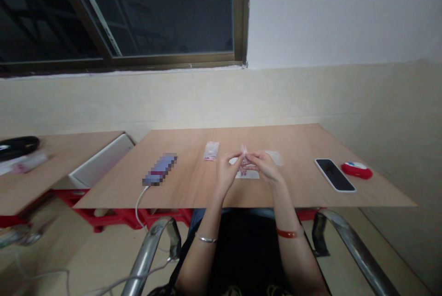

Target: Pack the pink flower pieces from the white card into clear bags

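The wide, pale wooden tabletop [193, 185] spreads in front of me, its near edge resting on red plastic crates [113, 217]. The curved chrome arms of my chair [152, 245] rise on either side of my lap. Toward the right end of the table lies a black smartphone with a white rim [334, 174], its long axis running away from me and slightly leftward, and just beside it sits a small red and white oval object [357, 170]. To the left a purple box-shaped thing [159, 169] is blurred out, so I can read nothing on it; a white cable [138, 204] drops from it over the table edge.

My left hand [226, 172] and my right hand [265, 166] meet above the middle of the table, fingertips drawn together, both pinching a small clear plastic bag [244, 152]. It stands upright between them, long axis vertical, its top pointing up. More clear bags [247, 172] lie flat beneath my hands, partly hidden. Another small clear bag with a reddish strip [211, 151] lies apart to the left; its print is too small to read.
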A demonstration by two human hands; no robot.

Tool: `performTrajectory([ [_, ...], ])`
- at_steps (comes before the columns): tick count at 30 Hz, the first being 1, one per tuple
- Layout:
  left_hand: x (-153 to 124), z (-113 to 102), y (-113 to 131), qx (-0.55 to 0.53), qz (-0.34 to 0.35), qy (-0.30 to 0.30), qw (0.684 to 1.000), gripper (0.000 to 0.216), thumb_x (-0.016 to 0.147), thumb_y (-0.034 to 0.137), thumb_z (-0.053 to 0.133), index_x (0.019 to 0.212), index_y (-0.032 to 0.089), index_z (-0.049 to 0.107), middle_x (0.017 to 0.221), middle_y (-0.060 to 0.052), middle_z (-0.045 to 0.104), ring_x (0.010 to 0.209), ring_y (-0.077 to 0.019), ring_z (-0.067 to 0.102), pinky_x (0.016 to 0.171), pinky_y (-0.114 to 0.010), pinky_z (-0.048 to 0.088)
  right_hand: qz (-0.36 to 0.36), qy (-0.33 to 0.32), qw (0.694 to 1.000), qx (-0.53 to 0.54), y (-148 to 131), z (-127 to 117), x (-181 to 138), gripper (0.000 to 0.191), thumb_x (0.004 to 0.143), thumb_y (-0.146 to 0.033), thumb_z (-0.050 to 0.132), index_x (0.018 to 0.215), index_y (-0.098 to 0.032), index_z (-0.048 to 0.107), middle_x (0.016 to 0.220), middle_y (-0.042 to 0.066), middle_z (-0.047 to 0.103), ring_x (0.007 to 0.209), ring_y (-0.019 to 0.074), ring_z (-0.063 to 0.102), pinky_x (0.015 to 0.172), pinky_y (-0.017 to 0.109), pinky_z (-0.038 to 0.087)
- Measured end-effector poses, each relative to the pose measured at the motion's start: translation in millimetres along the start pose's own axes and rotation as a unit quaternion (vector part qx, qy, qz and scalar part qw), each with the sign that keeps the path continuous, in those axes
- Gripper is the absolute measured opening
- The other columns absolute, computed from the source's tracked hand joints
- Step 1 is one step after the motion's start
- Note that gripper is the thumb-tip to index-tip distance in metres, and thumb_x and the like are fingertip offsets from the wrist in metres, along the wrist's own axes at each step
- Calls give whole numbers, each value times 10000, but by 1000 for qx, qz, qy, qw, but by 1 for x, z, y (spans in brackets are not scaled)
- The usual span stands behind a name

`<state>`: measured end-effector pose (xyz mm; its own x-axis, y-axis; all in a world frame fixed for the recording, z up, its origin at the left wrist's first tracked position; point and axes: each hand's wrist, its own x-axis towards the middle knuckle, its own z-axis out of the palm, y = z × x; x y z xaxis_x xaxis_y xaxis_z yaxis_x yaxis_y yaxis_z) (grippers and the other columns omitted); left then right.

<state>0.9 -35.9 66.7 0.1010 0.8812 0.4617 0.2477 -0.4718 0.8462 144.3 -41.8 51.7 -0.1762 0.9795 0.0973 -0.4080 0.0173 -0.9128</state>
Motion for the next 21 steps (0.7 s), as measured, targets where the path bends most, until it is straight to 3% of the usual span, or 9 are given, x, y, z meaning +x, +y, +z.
performTrajectory([
  [4, -2, 7, 1, -55, -22, -41, 997, 279, 734, 325, 633, 939, 147, 696, 945, -96, 694, 860, -208, 643, 805, -343, 507, 10, -11, 1000, 18, -2, 0, -1, 256, 656, -348, 713, 792, -140, 654, 786, 47, 671, 700, 151, 641, 706, 309, 520],
  [13, -1, 0, 4, -85, -33, -114, 989, 326, 724, 342, 642, 967, 130, 691, 926, -98, 698, 771, -202, 648, 680, -304, 530, -1, -23, 1000, -1, -2, -6, -2, 253, 691, -386, 683, 752, -142, 654, 733, 44, 654, 656, 161, 625, 645, 321, 515],
  [21, -1, 2, 6, -126, -48, -109, 985, 256, 748, 350, 600, 809, 123, 703, 786, -76, 704, 668, -166, 631, 633, -267, 518, -5, -27, 999, -25, -6, -4, -6, 268, 675, -404, 691, 729, -143, 663, 754, 55, 667, 684, 176, 633, 630, 318, 506],
])
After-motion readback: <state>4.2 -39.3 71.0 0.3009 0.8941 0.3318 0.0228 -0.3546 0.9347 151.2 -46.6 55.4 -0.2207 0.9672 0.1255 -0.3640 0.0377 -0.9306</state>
